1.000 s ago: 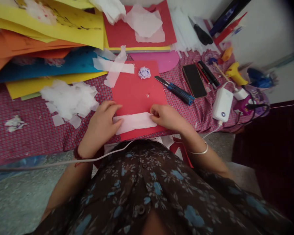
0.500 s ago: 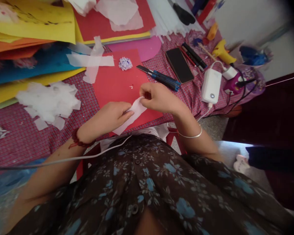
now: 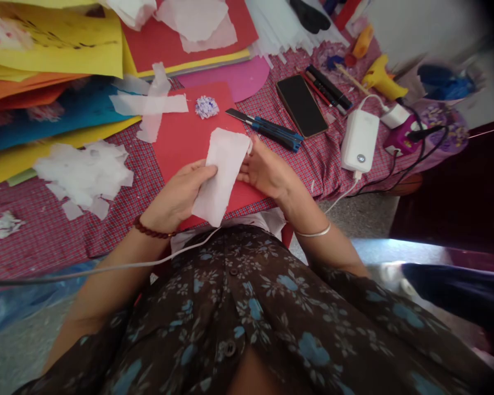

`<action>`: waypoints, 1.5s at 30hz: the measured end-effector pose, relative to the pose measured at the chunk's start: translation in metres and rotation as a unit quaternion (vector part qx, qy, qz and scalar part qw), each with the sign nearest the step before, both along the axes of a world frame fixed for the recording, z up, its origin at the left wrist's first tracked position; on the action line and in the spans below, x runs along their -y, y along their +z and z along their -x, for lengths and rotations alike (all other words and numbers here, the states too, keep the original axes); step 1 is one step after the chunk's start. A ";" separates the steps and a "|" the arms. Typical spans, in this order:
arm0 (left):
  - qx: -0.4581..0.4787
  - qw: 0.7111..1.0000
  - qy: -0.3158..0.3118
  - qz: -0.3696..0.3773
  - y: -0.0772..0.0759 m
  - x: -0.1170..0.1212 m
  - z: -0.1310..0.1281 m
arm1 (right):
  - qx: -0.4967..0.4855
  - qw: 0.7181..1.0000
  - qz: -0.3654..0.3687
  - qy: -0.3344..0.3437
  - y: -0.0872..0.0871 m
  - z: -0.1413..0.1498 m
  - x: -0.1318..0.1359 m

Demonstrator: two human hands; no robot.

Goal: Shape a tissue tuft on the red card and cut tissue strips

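A white strip of thin paper [image 3: 221, 170] is held up at a slant over the red sheet [image 3: 181, 142]. My left hand [image 3: 181, 189] grips the strip's left edge, thumb on top and the other fingers mostly hidden. At the upper right corner my right hand [image 3: 267, 167] holds the strip's edge, its fingers curled partly behind the paper. A small ball of purple-and-white paper bits [image 3: 206, 107] sits on the red sheet. Just right of it lies a blue utility knife [image 3: 267, 130] with its blade out.
White paper pieces [image 3: 86, 173] are heaped at left, below stacked coloured sheets [image 3: 57, 49]. Loose white strips [image 3: 148, 103] overlap the red sheet's corner. At right are a phone [image 3: 302, 105], markers [image 3: 329, 88], a white power bank [image 3: 360, 140] and a yellow glue gun [image 3: 382, 78]. A cable [image 3: 107, 269] crosses my left forearm.
The strip was lying flat across the red sheet's near edge; both hands have lifted it and turned it upright. My right hand has rolled over, its fingers now partly behind the paper.
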State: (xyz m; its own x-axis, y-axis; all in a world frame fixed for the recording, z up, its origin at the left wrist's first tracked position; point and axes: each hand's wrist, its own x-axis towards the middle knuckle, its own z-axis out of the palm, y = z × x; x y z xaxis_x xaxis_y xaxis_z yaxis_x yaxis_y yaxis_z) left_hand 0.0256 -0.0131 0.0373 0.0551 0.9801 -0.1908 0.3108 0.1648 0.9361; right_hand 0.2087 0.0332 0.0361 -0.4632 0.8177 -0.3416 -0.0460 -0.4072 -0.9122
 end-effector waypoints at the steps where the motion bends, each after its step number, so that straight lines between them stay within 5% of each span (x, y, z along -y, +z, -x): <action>1: 0.053 0.998 -0.005 0.032 -0.002 0.000 -0.002 | -0.016 1.000 0.013 0.015 -0.003 0.000 0.006; 4: 0.165 0.983 -0.013 0.079 -0.008 0.001 -0.007 | -0.018 1.000 0.013 0.005 -0.009 0.006 0.021; 9: 0.228 0.965 -0.049 0.116 -0.010 0.005 -0.008 | -0.083 0.989 -0.021 -0.122 -0.019 0.022 0.029; 13: 0.262 0.940 -0.090 0.201 -0.008 0.005 0.001 | -0.121 0.982 -0.002 -0.142 -0.023 0.025 0.027; 15: 0.251 0.945 -0.095 0.188 -0.007 0.006 0.005 | -0.126 0.982 0.008 -0.142 -0.023 0.025 0.026; 24: 0.236 0.959 -0.032 0.157 -0.008 0.015 -0.007 | -0.150 0.980 0.038 -0.129 -0.015 0.025 0.019; 30: 0.317 0.940 0.038 0.122 -0.010 0.008 -0.013 | -0.099 0.993 0.056 -0.026 -0.018 0.021 0.024; 38: 0.361 0.921 0.092 0.117 -0.011 0.006 -0.008 | -0.094 0.995 0.007 -0.040 -0.032 0.029 0.027; 42: 0.394 0.899 0.100 0.166 -0.009 0.002 0.005 | -0.084 0.996 -0.006 0.010 -0.033 0.025 0.029; 45: 0.383 0.909 0.116 0.117 -0.009 0.000 0.006 | -0.064 0.996 -0.029 0.052 -0.028 0.025 0.033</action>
